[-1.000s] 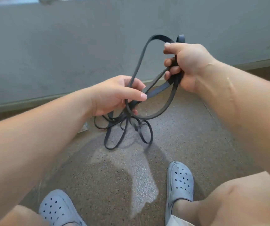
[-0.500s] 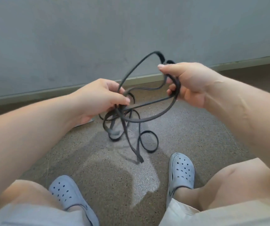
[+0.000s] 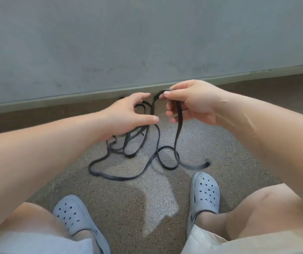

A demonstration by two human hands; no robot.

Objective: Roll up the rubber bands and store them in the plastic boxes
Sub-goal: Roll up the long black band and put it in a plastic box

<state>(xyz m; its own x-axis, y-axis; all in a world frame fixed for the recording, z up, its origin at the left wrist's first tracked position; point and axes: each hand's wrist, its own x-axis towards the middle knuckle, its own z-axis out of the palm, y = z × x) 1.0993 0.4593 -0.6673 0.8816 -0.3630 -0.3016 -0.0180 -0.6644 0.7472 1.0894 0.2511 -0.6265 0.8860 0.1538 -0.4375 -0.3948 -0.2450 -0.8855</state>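
Left hand (image 3: 128, 114) splayed, right hand (image 3: 192, 103) in pinch.

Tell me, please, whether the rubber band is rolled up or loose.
Loose: the rubber band sprawls in loops on the floor, one stretch pinched by the right hand.

The rubber band (image 3: 179, 129) at mid-frame is a flat, dark, matt strip. The floor (image 3: 220, 143) is rough and speckled; the wall (image 3: 147, 43) across the top is smooth, matt grey. At the bottom, the clogs (image 3: 205, 193) look like matt moulded plastic, the shorts (image 3: 238, 242) like light cloth.

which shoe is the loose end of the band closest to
The right shoe: the rubber band has its loose end just past that toe; the left shoe sits well away.
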